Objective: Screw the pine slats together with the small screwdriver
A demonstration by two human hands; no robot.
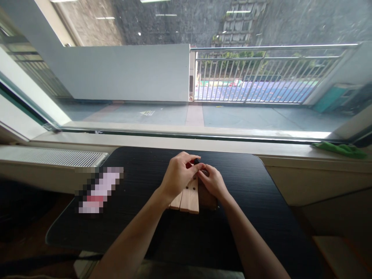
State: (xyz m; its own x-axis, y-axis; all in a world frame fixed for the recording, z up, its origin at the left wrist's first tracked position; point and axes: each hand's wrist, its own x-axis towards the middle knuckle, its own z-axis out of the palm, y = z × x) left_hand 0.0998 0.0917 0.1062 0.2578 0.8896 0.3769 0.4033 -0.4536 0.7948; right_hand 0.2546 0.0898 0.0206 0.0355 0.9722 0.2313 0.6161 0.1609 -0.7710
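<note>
My left hand (179, 170) is closed, thumb and fingertips pinched around a small black round-topped piece (197, 161) whose kind I cannot make out. My right hand (214, 181) meets it from the other side, its thumb and fingers bent together close to the left thumb; a dark bit shows at its fingertips. Below both hands, light wooden strips (190, 201) with dark round holes lie side by side, partly covered by the left hand. A brown object (207, 199) rests beside the strips, mostly hidden under the right hand and wrist.
The black table (247, 209) stands against a window sill (232, 149). A blurred-out pinkish item (101, 190) lies on its left side. There is a green cloth (340, 150) on the sill at right and a white radiator (55, 157) at left.
</note>
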